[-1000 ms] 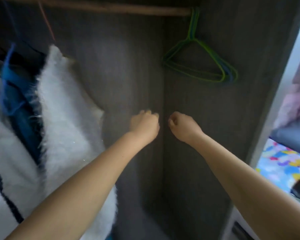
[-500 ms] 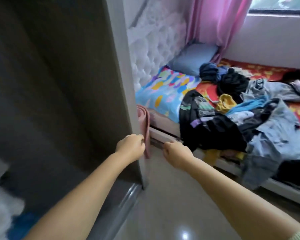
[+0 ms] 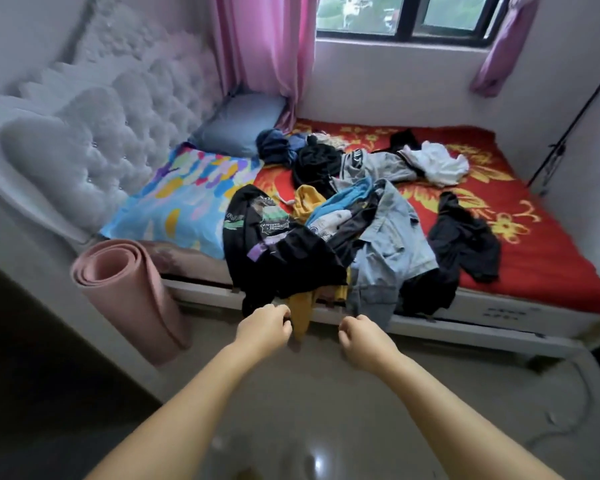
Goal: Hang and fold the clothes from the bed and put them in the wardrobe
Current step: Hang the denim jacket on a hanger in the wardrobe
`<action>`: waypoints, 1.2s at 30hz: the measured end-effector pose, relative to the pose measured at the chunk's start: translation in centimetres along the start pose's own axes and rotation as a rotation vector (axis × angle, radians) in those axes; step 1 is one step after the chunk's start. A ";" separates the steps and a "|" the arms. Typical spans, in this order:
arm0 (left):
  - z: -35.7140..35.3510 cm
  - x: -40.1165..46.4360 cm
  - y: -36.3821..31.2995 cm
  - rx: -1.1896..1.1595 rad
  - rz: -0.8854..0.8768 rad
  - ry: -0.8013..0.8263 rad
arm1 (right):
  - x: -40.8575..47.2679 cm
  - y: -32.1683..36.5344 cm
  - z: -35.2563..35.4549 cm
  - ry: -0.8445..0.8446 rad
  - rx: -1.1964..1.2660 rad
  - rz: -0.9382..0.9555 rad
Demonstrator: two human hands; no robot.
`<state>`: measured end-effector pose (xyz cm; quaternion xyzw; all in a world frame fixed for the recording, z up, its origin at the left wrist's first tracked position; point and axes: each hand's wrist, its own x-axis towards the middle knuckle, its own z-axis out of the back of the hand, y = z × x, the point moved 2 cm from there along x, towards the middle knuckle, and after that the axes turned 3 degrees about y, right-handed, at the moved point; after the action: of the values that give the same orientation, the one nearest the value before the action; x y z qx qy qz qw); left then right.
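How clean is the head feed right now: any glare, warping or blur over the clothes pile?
Head view: daylight from the window; a small glare spot on the floor; wide-angle bending at the edges; clothes pile reasonably sharp, both hands slightly soft.

Two bare forearms reach forward from the bottom of the view, hands side by side with a gap between them.

The left hand (image 3: 263,327) is seen from the back, knuckles up, fingers curled under into a loose fist; nothing shows inside the curl. The right hand (image 3: 362,336) is also seen from the back, its fingers curled under and out of sight, with nothing visible in them. Both wrists are straight, and both arms are bare, angling inward from the lower corners.
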<state>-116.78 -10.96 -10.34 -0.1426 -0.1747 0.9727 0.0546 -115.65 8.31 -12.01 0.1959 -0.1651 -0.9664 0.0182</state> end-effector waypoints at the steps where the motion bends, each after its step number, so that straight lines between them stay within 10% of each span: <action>1: -0.3 0.9 -0.6 0.003 -0.014 0.007 | 0.4 -0.8 0.4 0.003 0.013 -0.018; 36: -6.7 50.4 -14.7 -0.032 -0.060 0.437 | 42.4 -26.5 12.7 0.326 0.094 -0.256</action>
<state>-162.04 12.82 -24.17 -0.3455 -0.1781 0.9138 0.1178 -158.91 33.10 -25.40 0.3697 -0.1788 -0.9076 -0.0872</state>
